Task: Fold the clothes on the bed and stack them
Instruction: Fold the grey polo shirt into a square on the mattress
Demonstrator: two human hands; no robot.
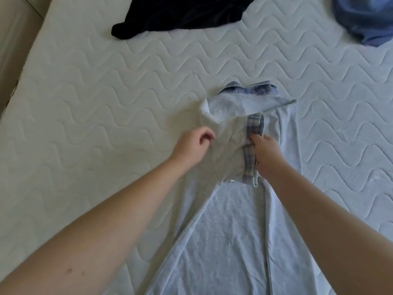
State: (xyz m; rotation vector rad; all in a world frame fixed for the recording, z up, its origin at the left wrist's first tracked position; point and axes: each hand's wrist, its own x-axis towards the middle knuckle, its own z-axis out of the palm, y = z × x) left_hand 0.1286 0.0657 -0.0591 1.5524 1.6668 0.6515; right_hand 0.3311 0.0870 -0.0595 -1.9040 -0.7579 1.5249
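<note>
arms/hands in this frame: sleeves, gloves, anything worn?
Both forearms are bare as far as the frame shows, with no sleeves in view. Left hand and right hand wear no gloves; no rings, watch or bands are visible on either.

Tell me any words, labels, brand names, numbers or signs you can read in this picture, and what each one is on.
None can be read.
Light grey garment: no print; only a checked pattern on the sleeve cuff and collar lining.
Small white patch at the folded sleeve's lower edge: maybe a tag, too small to tell.
Black garment, blue garment, quilted mattress: no text.
</note>
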